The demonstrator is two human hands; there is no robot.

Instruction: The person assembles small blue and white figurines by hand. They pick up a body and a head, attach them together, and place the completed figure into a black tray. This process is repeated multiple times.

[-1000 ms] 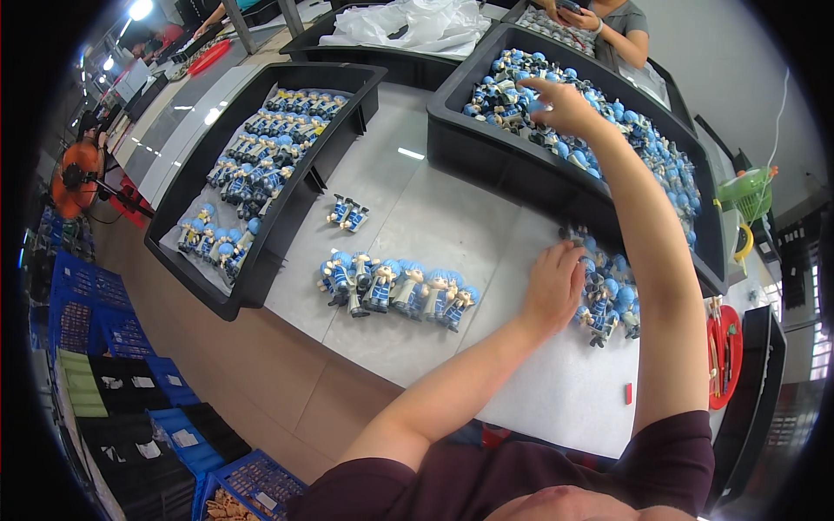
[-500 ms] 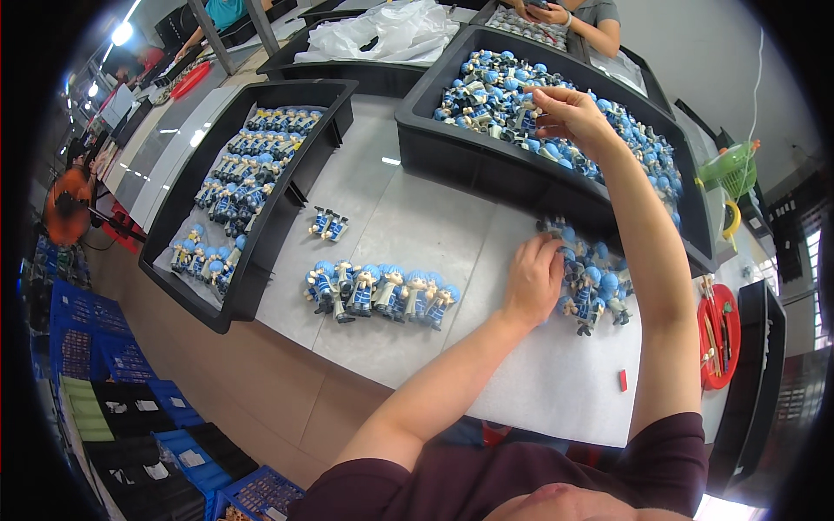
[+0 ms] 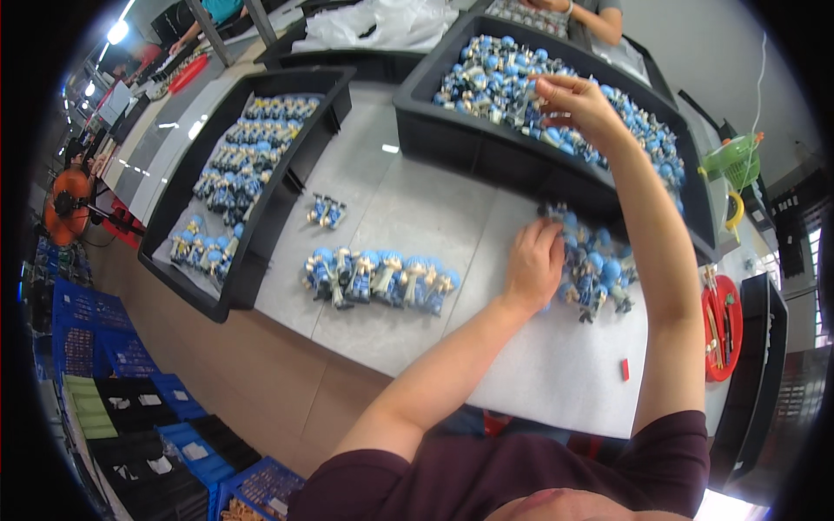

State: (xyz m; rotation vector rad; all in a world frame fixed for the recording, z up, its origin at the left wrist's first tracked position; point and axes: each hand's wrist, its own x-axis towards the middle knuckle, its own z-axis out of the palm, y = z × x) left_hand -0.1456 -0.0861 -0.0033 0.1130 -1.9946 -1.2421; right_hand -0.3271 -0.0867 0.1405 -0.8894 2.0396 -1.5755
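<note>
My right hand (image 3: 580, 108) is over the large black bin (image 3: 486, 165), its bent fingers apart from the thumb, close above a heap of blue-haired figurines (image 3: 495, 82). Figurines show between the fingers, but I see none plainly gripped. On the table, my left hand (image 3: 533, 265) lies against the left side of a loose pile of figurines (image 3: 599, 269). Its fingers are together and curled inward; what they hold, if anything, is hidden. Left of that hand lies a row of figurines (image 3: 382, 280) side by side. A small pair of figurines (image 3: 326, 211) rests beyond the row.
To the left, a black tray (image 3: 261, 230) holds figurines in rows on white lining. A red piece (image 3: 625, 370) lies near the table's front edge. A red basket (image 3: 723, 326) with brushes stands at right. Across the table is another person's arm (image 3: 598, 22).
The whole view has shifted slightly. My right hand stays over the bin with a small change of angle, and my left hand remains at the pile. The row and the pair have not moved.
</note>
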